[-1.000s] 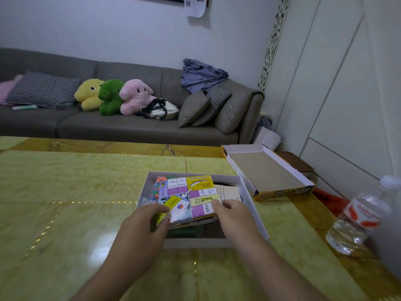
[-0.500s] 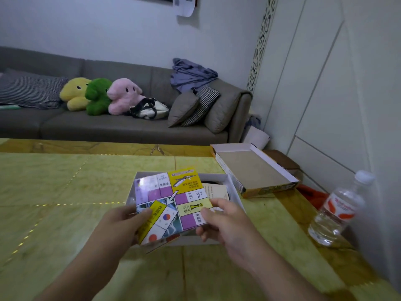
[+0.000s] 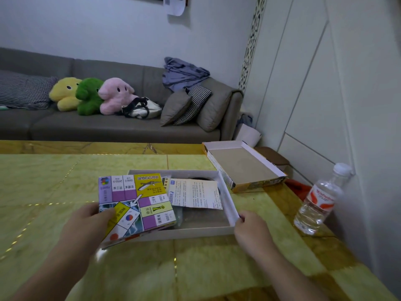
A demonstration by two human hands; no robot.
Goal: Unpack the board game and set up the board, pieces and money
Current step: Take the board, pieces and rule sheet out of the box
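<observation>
The folded game board (image 3: 134, 203) covers the left part of the open box (image 3: 227, 200), so whatever lies beneath it there is hidden. A printed sheet (image 3: 195, 193) in the box conceals most of a dark object at centre frame, and its text is too small to read. The striped cushion (image 3: 23, 90) is cut off by the left edge.

My right hand (image 3: 249, 224) left the folded board (image 3: 134, 205), now grips the box (image 3: 225, 192) corner, left hand (image 3: 91, 222) holds board alone, shifted left
</observation>
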